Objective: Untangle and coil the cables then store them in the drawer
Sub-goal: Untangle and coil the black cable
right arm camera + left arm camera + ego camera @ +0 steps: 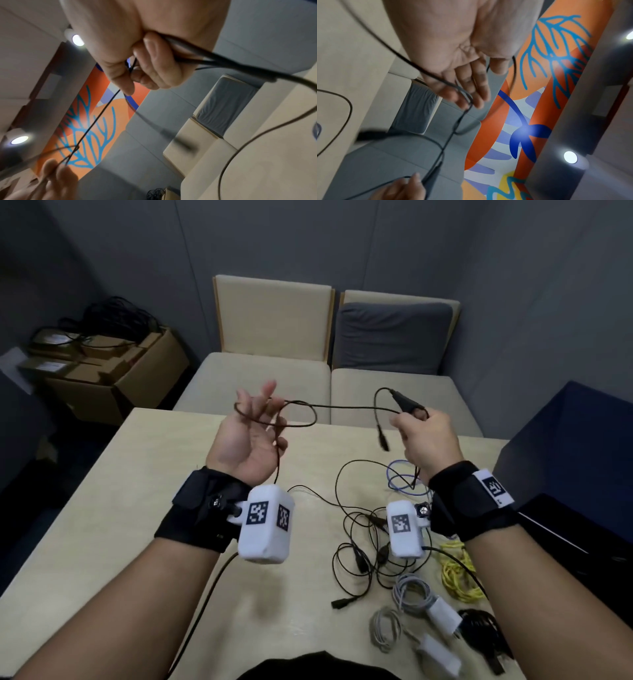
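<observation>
Beige sofa (260, 378) beyond the table (137, 491), cardboard boxes (113, 371) beside it

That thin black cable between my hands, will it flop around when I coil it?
Probably floppy: the black cable droops in loose loops over the left hand. Likely light, being so thin, with the right hand gripping it. Its dangling plug may swing.

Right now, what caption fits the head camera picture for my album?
A black cable drapes over the left hand while the right hand grips it above the table.
</observation>
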